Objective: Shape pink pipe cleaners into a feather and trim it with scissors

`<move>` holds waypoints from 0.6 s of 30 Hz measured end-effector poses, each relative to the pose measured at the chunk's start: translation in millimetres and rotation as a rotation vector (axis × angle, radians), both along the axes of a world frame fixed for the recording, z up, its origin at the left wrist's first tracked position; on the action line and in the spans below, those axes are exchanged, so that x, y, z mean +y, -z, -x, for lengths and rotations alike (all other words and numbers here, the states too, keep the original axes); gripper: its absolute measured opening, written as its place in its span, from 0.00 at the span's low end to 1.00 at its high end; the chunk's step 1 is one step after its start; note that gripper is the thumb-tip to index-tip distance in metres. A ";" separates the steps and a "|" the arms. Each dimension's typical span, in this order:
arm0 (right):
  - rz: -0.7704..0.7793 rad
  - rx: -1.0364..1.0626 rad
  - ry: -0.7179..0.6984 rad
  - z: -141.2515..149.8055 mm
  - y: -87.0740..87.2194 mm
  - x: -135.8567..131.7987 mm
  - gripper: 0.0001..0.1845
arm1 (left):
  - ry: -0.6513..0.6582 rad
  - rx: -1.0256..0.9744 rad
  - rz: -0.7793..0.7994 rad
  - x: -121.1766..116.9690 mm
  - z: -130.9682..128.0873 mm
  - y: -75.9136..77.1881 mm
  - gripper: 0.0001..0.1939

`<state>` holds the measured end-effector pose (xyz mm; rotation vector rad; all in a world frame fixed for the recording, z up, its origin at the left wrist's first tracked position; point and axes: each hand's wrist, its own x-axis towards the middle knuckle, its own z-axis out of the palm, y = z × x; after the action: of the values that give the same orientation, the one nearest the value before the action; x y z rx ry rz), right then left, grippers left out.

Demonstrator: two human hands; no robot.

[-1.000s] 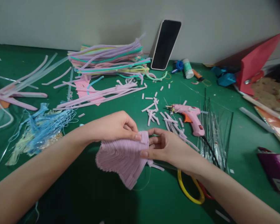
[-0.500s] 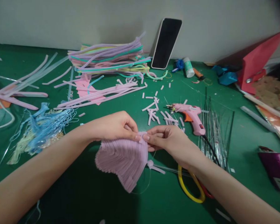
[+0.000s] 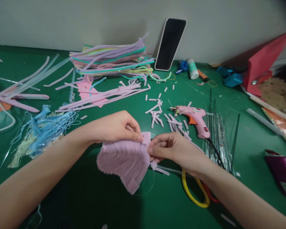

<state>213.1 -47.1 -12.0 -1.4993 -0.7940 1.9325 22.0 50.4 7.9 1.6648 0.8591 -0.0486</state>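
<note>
A ribbed lilac piece made of pipe cleaners (image 3: pixel 125 162) hangs over the green table, its lower tip pointing down. My left hand (image 3: pixel 120 127) pinches its top edge between thumb and fingers. At its right edge, the thumb and fingertips of my right hand (image 3: pixel 168 148) are closed on the same piece, a little below the top corner. A thin clear thread loops under its right side. Just beyond my right hand lie short cut lilac pipe cleaner bits (image 3: pixel 173 121). Scissors with a yellow handle (image 3: pixel 184 187) lie partly under my right forearm.
A pink glue gun (image 3: pixel 195 117) lies right of the cut bits, beside thin metallic strands (image 3: pixel 220 140). Behind are a bundle of coloured pipe cleaners (image 3: pixel 109 58) and a phone (image 3: pixel 170 44) leaning on the wall. Blue tassels (image 3: pixel 44 133) lie left.
My right hand has slid down the right edge of the lilac piece, away from the top corner. The left hand keeps its pinch, and the piece has tilted slightly.
</note>
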 end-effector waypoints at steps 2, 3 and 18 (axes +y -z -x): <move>-0.009 -0.012 -0.014 -2.1 -0.7 -0.4 0.10 | -0.003 -0.004 0.002 0.5 0.0 0.0 0.08; -0.014 -0.021 -0.023 -3.3 -1.0 -0.7 0.10 | -0.005 -0.002 0.003 0.7 -0.1 -0.2 0.08; -0.641 -0.553 -0.042 -9.8 -27.8 3.7 0.03 | -0.248 -0.331 -0.493 -5.8 -0.7 -23.4 0.09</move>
<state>222.9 -43.5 15.8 -1.5910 -1.5153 1.0971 22.7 44.5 31.3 1.9299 0.8559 0.6381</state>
